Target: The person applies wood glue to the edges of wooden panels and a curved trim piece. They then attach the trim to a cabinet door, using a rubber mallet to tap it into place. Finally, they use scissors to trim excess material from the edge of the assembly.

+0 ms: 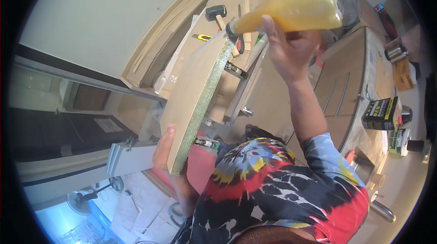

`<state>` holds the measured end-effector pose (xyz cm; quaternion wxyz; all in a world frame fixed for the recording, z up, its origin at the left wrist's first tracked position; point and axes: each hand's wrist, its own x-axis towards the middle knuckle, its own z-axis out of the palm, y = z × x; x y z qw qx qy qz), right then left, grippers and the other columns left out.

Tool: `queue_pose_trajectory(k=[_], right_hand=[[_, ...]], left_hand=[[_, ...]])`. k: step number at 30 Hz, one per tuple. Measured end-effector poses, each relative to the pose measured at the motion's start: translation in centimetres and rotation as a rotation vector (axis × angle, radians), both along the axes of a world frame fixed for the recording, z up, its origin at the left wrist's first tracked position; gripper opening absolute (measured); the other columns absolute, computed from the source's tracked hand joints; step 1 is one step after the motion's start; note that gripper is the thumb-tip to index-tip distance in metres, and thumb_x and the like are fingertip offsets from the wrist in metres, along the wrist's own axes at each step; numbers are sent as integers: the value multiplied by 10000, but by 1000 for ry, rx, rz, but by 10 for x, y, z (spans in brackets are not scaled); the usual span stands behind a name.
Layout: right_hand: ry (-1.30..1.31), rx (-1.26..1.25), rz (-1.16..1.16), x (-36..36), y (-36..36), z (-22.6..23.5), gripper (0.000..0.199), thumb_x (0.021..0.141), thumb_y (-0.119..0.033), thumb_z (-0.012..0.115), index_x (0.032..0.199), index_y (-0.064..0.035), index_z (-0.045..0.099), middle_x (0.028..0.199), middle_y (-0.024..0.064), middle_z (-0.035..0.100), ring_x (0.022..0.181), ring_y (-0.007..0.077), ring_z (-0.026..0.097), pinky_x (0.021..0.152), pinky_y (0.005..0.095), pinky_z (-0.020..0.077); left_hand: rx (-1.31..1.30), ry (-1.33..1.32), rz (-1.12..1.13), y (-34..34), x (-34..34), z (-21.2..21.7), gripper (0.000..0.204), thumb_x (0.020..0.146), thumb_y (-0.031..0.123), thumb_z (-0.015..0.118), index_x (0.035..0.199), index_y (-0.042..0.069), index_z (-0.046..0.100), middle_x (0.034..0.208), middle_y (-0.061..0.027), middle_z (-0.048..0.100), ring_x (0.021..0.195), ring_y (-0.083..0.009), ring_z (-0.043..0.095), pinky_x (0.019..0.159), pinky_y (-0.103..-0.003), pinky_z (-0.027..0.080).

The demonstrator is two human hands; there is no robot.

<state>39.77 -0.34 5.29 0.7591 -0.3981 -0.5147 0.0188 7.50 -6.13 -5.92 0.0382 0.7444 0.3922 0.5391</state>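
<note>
My right hand is wrapped round a clear plastic bottle of yellowish liquid or glue. The bottle is tipped, its neck down at the far end of a cabinet door panel. That panel stands tilted, its raw edge toward me; the edge looks greenish and wet or coated. Two metal hinges, a far hinge and a near hinge, stick out from its right face. My left hand grips the panel's near end, fingers on its left face and the thumb side hidden behind it.
Beyond the panel, a rubber mallet and a yellow utility knife lie on a wooden surface. To the right, a black-and-yellow can and a metal cup stand on a counter. A fan is at lower left.
</note>
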Motion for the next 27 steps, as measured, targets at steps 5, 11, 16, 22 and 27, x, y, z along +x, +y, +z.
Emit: queue_pose_trajectory(k=[5,11,16,22,27], right_hand=[[27,52,-19,17,8,-4,233,898,-29,739,1094,15,620,977,84,709,805,117,695,692,247,579],[-3,-10,-69,10,8,-14,343,874,-51,766,1154,34,589,1055,90,669,900,163,693,771,299,587],[-64,-82,-74,19,-5,-11,315,868,-47,771,1114,45,597,1033,87,667,879,165,696,763,302,598],[-54,-78,-188,18,1,-12,308,897,-45,742,1151,20,581,997,91,689,868,149,700,757,282,589],[-15,-7,-88,18,-8,-17,333,914,-32,717,1200,7,549,1070,120,687,904,172,708,762,289,590]], left_hand=[[-51,10,3,-4,-3,-1,333,862,193,738,1011,-104,709,951,-242,739,885,-352,748,785,-392,611],[10,41,34,-1,-5,-6,325,861,203,743,995,-93,717,952,-237,740,887,-347,748,783,-388,612],[-37,12,33,-5,1,2,327,861,197,741,1023,-86,708,966,-241,738,902,-357,745,782,-395,612],[-43,54,0,-6,-3,0,338,864,201,737,1043,-83,698,968,-245,736,903,-362,744,790,-399,610],[-101,59,3,-11,0,9,324,865,196,724,1015,-91,704,948,-242,737,871,-347,745,773,-389,604]])
